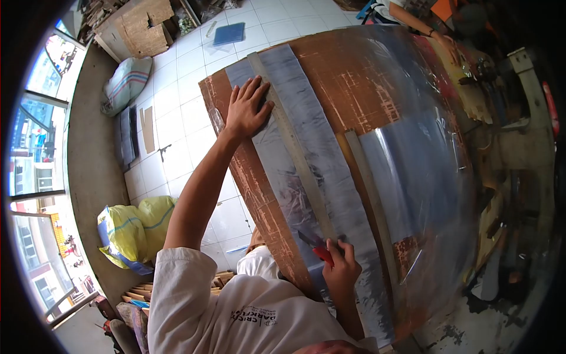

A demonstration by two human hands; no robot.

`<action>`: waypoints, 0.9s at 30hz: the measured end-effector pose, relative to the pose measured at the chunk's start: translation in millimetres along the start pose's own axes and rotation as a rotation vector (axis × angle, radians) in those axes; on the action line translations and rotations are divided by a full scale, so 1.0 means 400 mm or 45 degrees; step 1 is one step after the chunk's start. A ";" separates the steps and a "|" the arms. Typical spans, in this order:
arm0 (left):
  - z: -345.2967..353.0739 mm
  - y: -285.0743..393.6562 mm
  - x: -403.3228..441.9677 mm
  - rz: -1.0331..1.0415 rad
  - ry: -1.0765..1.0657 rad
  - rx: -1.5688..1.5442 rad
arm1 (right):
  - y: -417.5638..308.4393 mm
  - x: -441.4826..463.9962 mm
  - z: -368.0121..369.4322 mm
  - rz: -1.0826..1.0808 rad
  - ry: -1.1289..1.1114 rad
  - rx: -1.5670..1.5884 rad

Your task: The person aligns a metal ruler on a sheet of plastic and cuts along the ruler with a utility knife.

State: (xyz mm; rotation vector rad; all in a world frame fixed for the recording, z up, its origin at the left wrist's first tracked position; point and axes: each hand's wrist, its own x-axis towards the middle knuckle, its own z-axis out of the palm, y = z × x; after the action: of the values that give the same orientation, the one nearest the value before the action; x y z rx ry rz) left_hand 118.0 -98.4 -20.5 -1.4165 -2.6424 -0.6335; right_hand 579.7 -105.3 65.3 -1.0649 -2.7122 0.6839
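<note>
A long straightedge lies lengthwise over a strip of bluish, see-through plastic sheet on a worn brown tabletop. My left hand rests flat near the straightedge's far end, fingers stretched out over the strip and the straightedge's edge. Close to the near end, my right hand is closed around a red-handled utility knife. Its dark blade points up and left, beside the straightedge; whether the tip touches the plastic I cannot tell.
A second long bar lies right of the strip, beside a wide clear sheet. At the far right is another person's hand. Yellow sacks, a white sack and a blue sheet are on the tiled floor.
</note>
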 end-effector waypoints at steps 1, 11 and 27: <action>0.007 -0.006 0.001 0.002 0.009 0.005 | -0.002 -0.002 -0.002 0.023 -0.005 -0.004; 0.029 -0.021 0.008 0.035 0.033 0.012 | -0.012 -0.008 0.020 0.050 0.052 -0.101; 0.063 -0.063 0.026 0.072 0.004 0.040 | -0.087 -0.036 0.077 0.171 0.040 -0.539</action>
State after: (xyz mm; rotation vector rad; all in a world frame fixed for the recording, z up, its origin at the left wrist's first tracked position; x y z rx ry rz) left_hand 94.8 -92.6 -49.0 -1.4743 -2.5883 -0.5858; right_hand 560.1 -148.4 54.3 -1.3389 -2.8469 0.1006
